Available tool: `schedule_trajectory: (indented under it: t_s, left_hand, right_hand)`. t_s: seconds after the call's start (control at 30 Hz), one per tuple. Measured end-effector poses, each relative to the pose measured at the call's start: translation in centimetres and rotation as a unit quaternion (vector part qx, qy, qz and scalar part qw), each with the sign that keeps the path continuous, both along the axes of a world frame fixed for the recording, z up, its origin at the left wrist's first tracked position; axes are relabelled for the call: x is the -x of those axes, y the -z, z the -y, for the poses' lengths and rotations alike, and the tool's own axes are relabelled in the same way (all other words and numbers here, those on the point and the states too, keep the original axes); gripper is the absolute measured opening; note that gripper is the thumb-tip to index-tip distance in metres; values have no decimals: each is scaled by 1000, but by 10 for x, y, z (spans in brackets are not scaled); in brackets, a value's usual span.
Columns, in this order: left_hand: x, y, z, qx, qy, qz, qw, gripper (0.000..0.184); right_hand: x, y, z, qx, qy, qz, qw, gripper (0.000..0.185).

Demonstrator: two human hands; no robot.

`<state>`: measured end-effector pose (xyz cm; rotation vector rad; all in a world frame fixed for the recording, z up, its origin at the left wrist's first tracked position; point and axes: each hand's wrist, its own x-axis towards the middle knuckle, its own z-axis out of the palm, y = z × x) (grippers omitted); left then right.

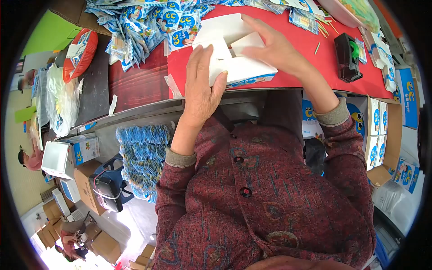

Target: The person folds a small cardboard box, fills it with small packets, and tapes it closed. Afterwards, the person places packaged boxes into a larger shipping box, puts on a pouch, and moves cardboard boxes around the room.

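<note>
A white cardboard box [252, 67] with a blue printed side lies at the near edge of the red tabletop, its top flaps standing up and partly folded inward. My left hand [200, 85] holds its left end, fingers along the left flap and thumb on the front panel. At the right end, my right hand [276, 49] is curved around the box, its fingertips by the raised back flap. The thumb there is slightly blurred. Shadow and flaps hide most of the inside. Just behind the box lie several small blue-and-white printed packets [180, 38].
A black tape dispenser [347, 58] stands on the right of the red table [297, 74]. An orange-red basket [81, 54] and a plastic bag [63, 99] are at the left. Below stand a blue packet stack [141, 155] and a carton of boxes [391, 135]. Other people are at far left.
</note>
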<state>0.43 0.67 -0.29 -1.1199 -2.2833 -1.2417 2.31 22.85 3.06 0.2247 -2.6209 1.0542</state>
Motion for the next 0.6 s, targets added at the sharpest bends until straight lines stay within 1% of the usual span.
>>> schedule_trajectory:
  t_s: [0.03,0.07,0.1,0.13,0.2,0.27,0.3,0.37,0.4,0.47,0.5,0.57,0.6]
  left_hand:
    - [1,1,0,-1,-3,2,1000,52]
    - [1,3,0,0,-6,5,1000,55]
    - [1,3,-1,1,-7,6,1000,55]
    - [2,2,-3,20,11,-4,1000,58]
    - [1,0,-3,39,28,-15,999,61]
    - [-1,1,-1,-5,-11,25,1000,76]
    - [-3,2,-1,-5,-13,27,1000,76]
    - [-7,6,-4,-90,-48,136,985,94]
    - [-8,8,-6,-89,-50,138,985,94]
    - [-7,11,-9,-148,-19,254,956,102]
    - [-6,12,-9,-147,-19,254,956,102]
    - [-4,12,-8,-152,-11,266,952,103]
    - [-4,12,-8,-152,-12,266,952,103]
  right_hand:
    - [2,-3,-2,173,-51,46,983,56]
    - [5,-6,-3,341,-100,91,930,45]
    - [8,-7,-4,342,-100,93,930,45]
    - [13,-9,-7,325,-79,124,934,39]
    - [24,-7,-12,309,-58,154,937,34]
    - [33,-3,-13,204,-91,243,944,38]
    - [30,-7,-11,204,-92,245,943,38]
    - [22,-17,-6,107,-109,167,974,40]
    - [22,-17,-5,108,-110,169,974,40]
    - [22,-16,-2,-64,-142,87,984,48]
    - [19,-20,2,-64,-142,87,984,48]
    - [10,-29,14,-164,-74,78,981,50]
    - [9,-27,15,-163,-74,78,981,50]
